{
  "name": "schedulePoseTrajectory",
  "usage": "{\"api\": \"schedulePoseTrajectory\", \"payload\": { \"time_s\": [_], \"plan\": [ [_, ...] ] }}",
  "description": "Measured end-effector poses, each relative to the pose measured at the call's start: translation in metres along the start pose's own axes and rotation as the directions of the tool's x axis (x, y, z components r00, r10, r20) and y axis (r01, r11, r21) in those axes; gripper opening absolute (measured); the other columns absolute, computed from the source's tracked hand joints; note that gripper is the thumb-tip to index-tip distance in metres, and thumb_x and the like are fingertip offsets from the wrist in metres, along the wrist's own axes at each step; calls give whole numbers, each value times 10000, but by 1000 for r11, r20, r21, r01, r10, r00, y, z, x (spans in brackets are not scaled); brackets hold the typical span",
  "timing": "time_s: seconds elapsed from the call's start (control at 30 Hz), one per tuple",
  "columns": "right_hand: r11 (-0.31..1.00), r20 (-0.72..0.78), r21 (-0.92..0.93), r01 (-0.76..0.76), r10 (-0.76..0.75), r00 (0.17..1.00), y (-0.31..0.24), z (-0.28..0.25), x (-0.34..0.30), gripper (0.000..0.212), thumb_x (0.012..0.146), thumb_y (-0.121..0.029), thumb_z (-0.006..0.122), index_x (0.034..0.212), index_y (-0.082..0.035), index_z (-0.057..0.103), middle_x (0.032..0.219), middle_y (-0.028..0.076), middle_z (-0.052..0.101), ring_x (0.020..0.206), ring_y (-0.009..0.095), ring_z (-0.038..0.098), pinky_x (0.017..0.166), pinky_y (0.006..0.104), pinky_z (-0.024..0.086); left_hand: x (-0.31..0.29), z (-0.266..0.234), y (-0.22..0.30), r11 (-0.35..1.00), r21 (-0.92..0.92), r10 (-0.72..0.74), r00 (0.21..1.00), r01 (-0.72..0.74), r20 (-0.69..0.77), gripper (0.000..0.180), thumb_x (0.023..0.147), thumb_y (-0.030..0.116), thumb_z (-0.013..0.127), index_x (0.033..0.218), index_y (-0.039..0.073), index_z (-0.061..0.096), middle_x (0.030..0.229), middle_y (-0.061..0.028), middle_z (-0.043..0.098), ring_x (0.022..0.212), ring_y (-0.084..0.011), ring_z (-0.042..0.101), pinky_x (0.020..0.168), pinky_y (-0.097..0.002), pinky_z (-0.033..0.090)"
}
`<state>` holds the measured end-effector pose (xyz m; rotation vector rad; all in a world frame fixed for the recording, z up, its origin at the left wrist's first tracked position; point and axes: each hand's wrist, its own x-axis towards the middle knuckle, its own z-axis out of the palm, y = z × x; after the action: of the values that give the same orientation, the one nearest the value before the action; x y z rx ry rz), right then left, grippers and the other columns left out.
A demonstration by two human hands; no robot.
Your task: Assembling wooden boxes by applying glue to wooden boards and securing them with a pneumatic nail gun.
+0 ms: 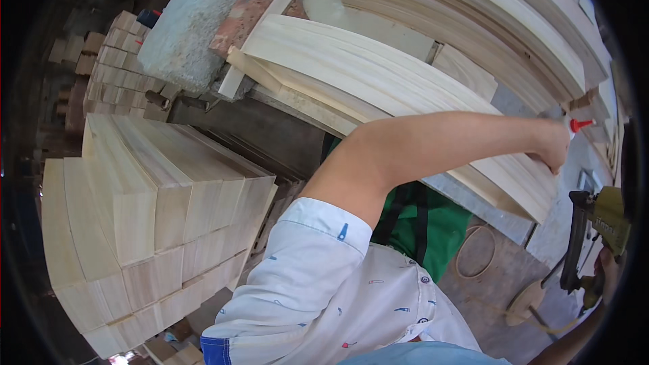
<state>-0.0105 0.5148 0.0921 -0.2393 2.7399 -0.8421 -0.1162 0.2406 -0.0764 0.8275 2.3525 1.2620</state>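
Left fingers (pixel 556 158): clamped on a red-tipped bottle (pixel 578 126)
Bottle: held at right, near the curved panel (pixel 378 71) on the tabletop (pixel 572 169)
Right fingers (pixel 610 268): wrapped around a green nail gun (pixel 610 216), near right
Wooden pieces (pixel 170 213): stacked near left

The left arm (pixel 433 145) reaches across the body toward the right, its elbow (pixel 368 145) bent and its forearm (pixel 473 135) bare. The left hand (pixel 554 145) is curled in a grip, slightly blurred. The right forearm (pixel 569 339) enters at the near right; the right hand (pixel 610 276) shows only partly, its fingers unclear.
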Motion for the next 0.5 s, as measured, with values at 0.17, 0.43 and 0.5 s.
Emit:
{"api": "schedulePoseTrajectory", "payload": {
  "time_s": [0.17,0.43,0.5],
  "plan": [
    [984,-201,119,-132,153,968,85,19,26,245,873,-280,609,920,-53,530,679,-4,500,498,83,461,447,231,355,-54,-1,21,949,309,143,951,-53,-274,295,707,214,738,926,25,677,966,-137,654,910,-284,619,794,-387,492],
    [906,-389,-366,-212,58,919,142,126,76,346,840,-119,584,1171,-21,550,822,184,634,693,306,616,616,398,473,-266,-17,-5,954,140,231,350,-266,-908,268,788,-4,681,1026,20,561,954,-97,552,836,-205,568,779,-297,460],
    [864,-438,-470,-181,-51,897,140,150,78,370,837,-126,594,1188,-22,545,923,219,654,820,360,646,699,427,491,-302,-2,-20,967,-68,16,326,-245,-945,293,813,-17,659,1074,25,533,956,-62,552,848,-152,562,795,-270,458]
  ]
}}
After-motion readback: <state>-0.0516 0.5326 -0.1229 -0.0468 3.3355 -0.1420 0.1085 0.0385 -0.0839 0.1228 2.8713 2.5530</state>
